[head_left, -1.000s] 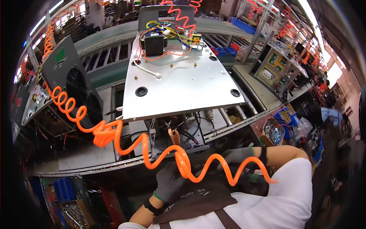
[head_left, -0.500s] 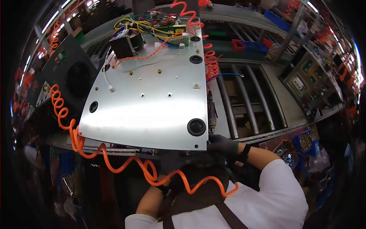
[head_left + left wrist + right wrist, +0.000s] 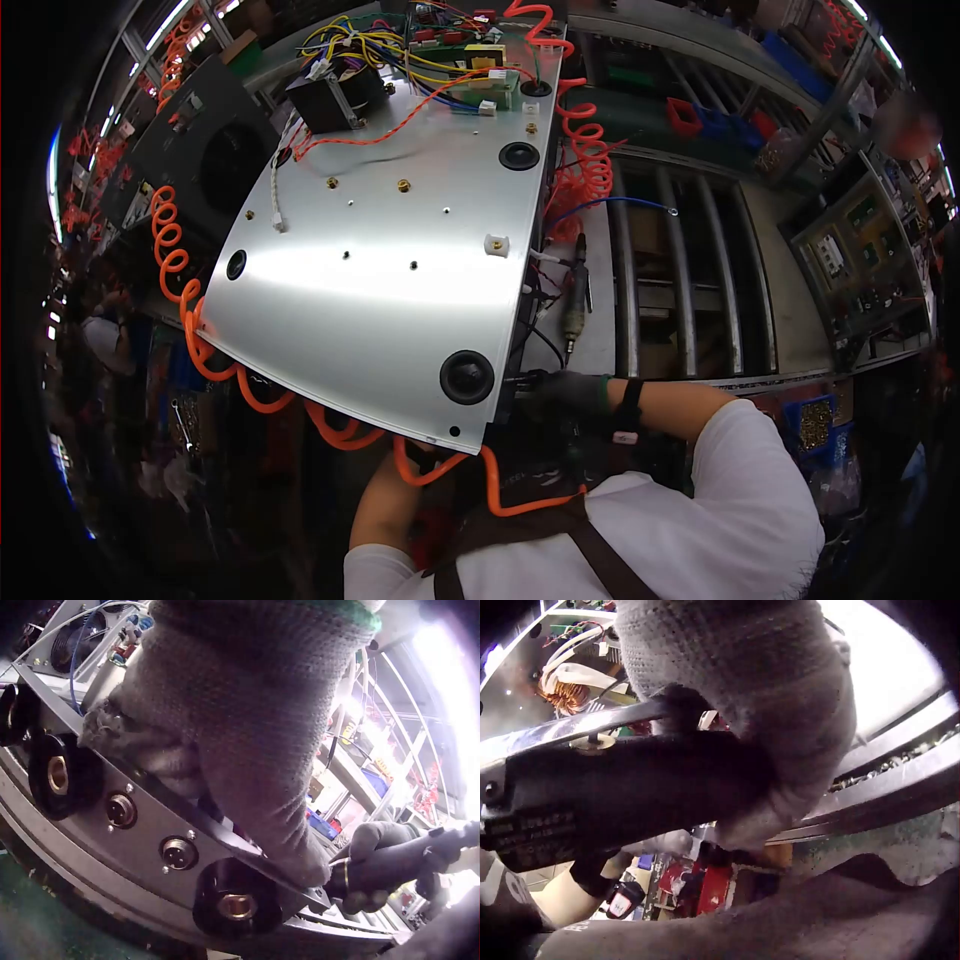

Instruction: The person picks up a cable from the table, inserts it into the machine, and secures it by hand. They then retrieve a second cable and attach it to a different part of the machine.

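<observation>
Black lever tool point(image 3: 622, 787) sits in the right hand point(image 3: 742, 690), gloved fingers wrapped round it, in the right wrist view; a green surface point(image 3: 874, 836) lies below that hand. In the left wrist view, the left hand point(image 3: 232, 727) curls over a grey panel's point(image 3: 148, 834) edge, near the tool. In the head view, metal rollers point(image 3: 678, 270) lie ahead and right of the right hand, a shiny plate point(image 3: 380, 290) to its left.
</observation>
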Action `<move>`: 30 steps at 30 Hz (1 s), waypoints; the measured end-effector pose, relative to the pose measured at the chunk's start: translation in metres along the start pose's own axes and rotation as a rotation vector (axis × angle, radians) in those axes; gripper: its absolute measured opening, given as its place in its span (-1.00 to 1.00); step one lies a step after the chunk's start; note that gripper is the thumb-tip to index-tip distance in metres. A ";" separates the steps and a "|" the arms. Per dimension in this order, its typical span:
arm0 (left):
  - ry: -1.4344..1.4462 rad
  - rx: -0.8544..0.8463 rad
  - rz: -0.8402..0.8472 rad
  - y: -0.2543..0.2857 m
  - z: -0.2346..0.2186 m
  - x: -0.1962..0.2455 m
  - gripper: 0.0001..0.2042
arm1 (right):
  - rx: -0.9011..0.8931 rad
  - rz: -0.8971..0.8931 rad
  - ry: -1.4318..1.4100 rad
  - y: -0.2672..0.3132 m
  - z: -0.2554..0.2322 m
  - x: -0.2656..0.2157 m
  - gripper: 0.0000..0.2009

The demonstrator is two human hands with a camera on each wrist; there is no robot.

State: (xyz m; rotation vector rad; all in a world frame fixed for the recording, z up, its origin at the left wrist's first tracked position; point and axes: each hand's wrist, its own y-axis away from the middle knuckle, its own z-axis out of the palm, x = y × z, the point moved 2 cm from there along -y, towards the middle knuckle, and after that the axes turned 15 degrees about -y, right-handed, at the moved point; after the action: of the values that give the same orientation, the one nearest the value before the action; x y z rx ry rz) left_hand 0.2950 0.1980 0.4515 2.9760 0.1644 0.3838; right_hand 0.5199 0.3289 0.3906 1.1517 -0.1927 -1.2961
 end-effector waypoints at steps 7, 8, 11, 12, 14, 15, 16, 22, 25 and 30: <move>0.040 -0.027 0.007 0.002 0.015 0.006 -0.46 | -0.001 -0.092 0.437 0.051 0.038 -0.054 -0.64; 0.052 -0.036 0.007 0.003 0.017 0.006 -0.45 | -0.070 -0.161 0.398 0.052 0.037 -0.061 -0.65; 0.069 -0.059 0.015 -0.035 0.006 0.009 -0.44 | -0.061 -0.187 0.548 0.040 0.026 -0.078 -0.64; 0.068 -0.068 0.021 -0.030 0.008 0.008 -0.43 | -0.073 -0.180 0.649 0.037 0.027 -0.083 -0.64; 0.074 -0.085 0.030 -0.016 0.014 0.011 -0.42 | -0.111 -0.116 0.822 0.025 0.027 -0.083 -0.55; 0.078 -0.091 0.034 -0.022 0.019 0.012 -0.42 | -0.111 -0.116 0.821 0.024 0.024 -0.082 -0.55; 0.086 -0.097 0.036 -0.020 0.023 0.013 -0.41 | -0.149 -0.220 0.956 0.023 0.023 -0.081 -0.52; 0.134 -0.127 -0.003 0.001 0.043 0.021 -0.38 | -0.260 -0.373 1.141 0.040 0.056 -0.101 -0.44; 0.163 -0.133 -0.025 -0.012 0.044 0.030 -0.37 | -0.482 -0.456 1.163 0.014 0.043 -0.099 -0.46; 0.149 -0.131 -0.045 -0.016 0.047 0.033 -0.39 | -0.554 -0.367 1.141 -0.028 0.022 -0.099 -0.37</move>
State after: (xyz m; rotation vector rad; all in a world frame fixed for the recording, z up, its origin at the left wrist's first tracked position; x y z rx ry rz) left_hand 0.3378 0.2122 0.4122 2.8095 0.2128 0.5867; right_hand 0.4533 0.4023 0.4259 1.2820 1.1813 -0.7292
